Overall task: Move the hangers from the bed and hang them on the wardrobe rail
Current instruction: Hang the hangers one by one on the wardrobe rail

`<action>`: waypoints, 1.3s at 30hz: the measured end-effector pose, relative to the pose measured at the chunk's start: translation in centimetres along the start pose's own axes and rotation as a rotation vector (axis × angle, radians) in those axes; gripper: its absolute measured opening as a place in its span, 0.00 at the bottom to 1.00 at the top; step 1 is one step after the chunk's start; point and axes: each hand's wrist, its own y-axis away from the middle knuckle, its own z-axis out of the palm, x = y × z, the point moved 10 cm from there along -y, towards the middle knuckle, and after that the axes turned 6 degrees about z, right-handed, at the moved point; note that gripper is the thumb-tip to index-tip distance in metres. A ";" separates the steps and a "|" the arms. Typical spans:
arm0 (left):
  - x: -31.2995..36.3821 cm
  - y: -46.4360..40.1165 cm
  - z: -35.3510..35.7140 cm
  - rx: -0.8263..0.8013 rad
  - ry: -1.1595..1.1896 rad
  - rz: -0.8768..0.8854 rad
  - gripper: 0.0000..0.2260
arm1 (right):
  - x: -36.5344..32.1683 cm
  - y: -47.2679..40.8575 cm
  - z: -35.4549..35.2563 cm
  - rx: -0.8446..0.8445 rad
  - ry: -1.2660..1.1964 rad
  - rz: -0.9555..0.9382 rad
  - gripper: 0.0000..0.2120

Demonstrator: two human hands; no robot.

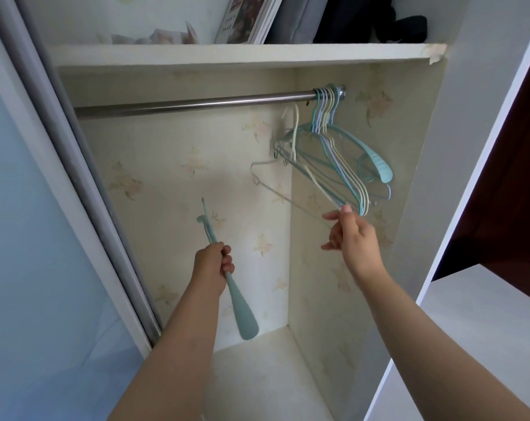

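Teal hanger (236, 305); teal, lilac, cream hangers (342, 165); wallpaper (178, 165) cream, seemingly floral.

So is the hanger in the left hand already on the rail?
No, the left hand grips the teal hanger well below the rail.

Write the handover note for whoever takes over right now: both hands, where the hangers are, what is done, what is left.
Left hand: grips a teal hanger seen edge-on, below the rail, not yet hung.
Right hand: pinches the lower end of a pale thin hanger whose hook sits just under the rail, not clearly over it.
Done: a bunch of hung hangers sits at the rail's right end.
Left: seat the pale hanger's hook, then hang the teal one. The bed is out of view, so any remaining hangers there cannot be told.
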 end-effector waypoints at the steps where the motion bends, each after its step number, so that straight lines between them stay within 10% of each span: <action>1: 0.1 0.2 0.7 -0.023 0.043 -0.013 0.03 | -1.4 -0.7 0.3 0.000 -0.020 -0.029 0.18; 25: 6.9 3.8 15.4 -0.386 -0.116 0.176 0.06 | -0.3 -7.2 -0.1 0.074 0.057 0.137 0.03; 35: 11.0 0.0 23.6 -0.410 -0.115 0.179 0.10 | -0.7 -5.9 -1.4 0.022 0.175 0.100 0.06; 39: 11.4 -1.8 25.5 -0.396 -0.152 0.146 0.12 | -0.6 -5.7 -2.7 0.081 0.257 0.135 0.22</action>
